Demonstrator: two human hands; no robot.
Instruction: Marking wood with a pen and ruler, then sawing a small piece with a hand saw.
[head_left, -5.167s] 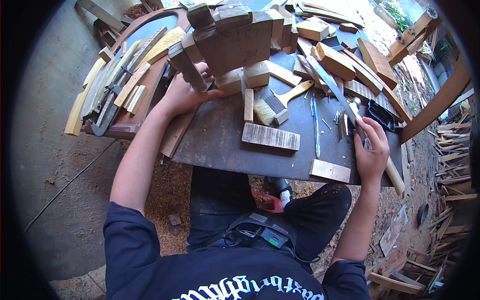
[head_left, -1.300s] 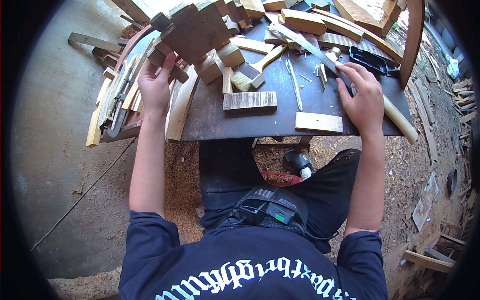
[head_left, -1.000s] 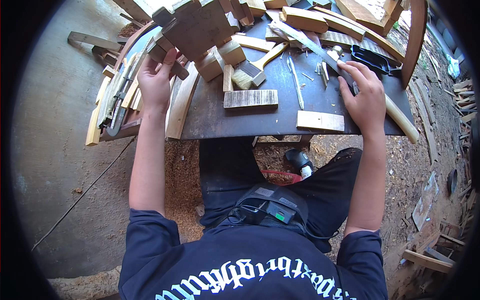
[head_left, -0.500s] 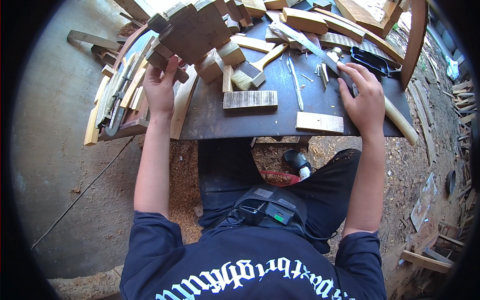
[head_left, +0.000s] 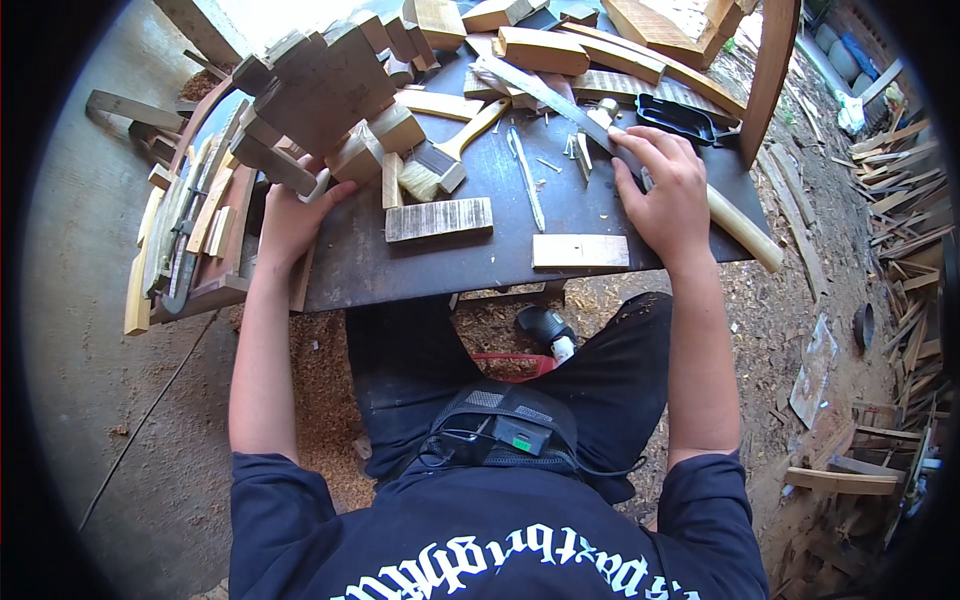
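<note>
Head view: cluttered dark worktable (head_left: 420,265) (sawdust floor (head_left: 330,360))

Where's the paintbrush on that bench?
The paintbrush lies on the dark table between both hands, nearer the left hand, just above a flat ribbed wooden block.
</note>
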